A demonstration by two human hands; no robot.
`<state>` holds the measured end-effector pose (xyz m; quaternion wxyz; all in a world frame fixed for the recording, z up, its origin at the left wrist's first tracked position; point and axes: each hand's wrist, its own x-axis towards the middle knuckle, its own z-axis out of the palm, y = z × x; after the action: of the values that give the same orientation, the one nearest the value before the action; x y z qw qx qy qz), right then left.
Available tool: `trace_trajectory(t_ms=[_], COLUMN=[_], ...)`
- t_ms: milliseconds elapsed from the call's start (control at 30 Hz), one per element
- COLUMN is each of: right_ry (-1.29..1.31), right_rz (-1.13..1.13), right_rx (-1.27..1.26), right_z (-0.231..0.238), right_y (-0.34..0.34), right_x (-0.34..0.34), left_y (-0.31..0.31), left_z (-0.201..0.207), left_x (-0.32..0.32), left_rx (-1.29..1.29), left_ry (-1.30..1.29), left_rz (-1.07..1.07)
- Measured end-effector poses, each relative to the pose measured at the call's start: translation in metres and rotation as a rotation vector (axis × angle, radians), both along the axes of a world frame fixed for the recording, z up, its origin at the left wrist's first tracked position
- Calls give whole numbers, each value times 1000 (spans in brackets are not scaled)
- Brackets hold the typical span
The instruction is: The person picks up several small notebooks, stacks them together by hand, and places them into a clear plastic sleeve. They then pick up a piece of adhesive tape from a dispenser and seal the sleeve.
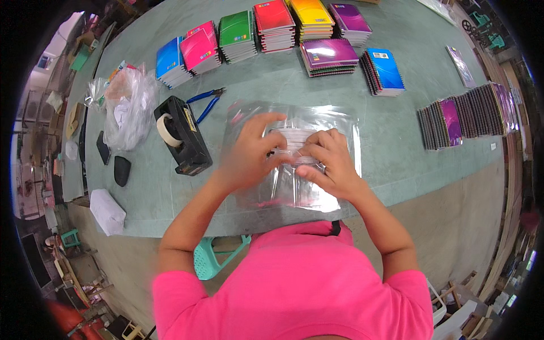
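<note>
In front of me a small stack of notebooks [296, 136], its white page edges showing in layers, rests on clear plastic film [340, 195]. My left hand [254, 148] is at the stack's left side, fingers curved in against it and slightly blurred. From the right, my right hand [331, 161] bends its fingers onto the stack's near side, thumb low over the film. Both hands are closed about the stack, fingertips near each other. The covers are mostly hidden by my hands, and I cannot tell how the film lies around them.
Left of the film stand a black tape dispenser [190, 139], blue-handled pliers [208, 105] and a clear plastic bag [133, 107]. Spiral notebooks in several colours, such as a green pile [237, 31], line the far side. A dark row of notebooks [476, 116] lies right.
</note>
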<state>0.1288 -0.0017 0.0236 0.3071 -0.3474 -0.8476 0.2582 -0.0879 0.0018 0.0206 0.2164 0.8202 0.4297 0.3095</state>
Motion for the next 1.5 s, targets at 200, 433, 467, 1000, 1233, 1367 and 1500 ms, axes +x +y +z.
trace_trajectory(t_ms=[200,433,467,1000,1233,1367,1500], right_ry=[271,116,-20,39,25,9,69], right_rz=[-399,-169,-142,-227,-179,-182,-147], right_rx=[-48,-220,-73,385,472,481,477], right_z=[-8,-12,-6,-44,-42,-43,-43], right_y=[-3,27,27,-19,-16,-11,-10], right_x=[-14,-5,-5,-9,-15,-13,-13], left_y=[22,25,19,-61,-64,-70,-125], left_z=[-8,10,14,-16,-61,-17,-62], left_x=[11,12,14,-53,-154,-126,-111], left_rx=[-365,43,45,404,-318,5,-622], left_ry=[-327,149,198,112,-515,-406,-1002], left_rz=[134,-159,-157,707,1278,1216,1160])
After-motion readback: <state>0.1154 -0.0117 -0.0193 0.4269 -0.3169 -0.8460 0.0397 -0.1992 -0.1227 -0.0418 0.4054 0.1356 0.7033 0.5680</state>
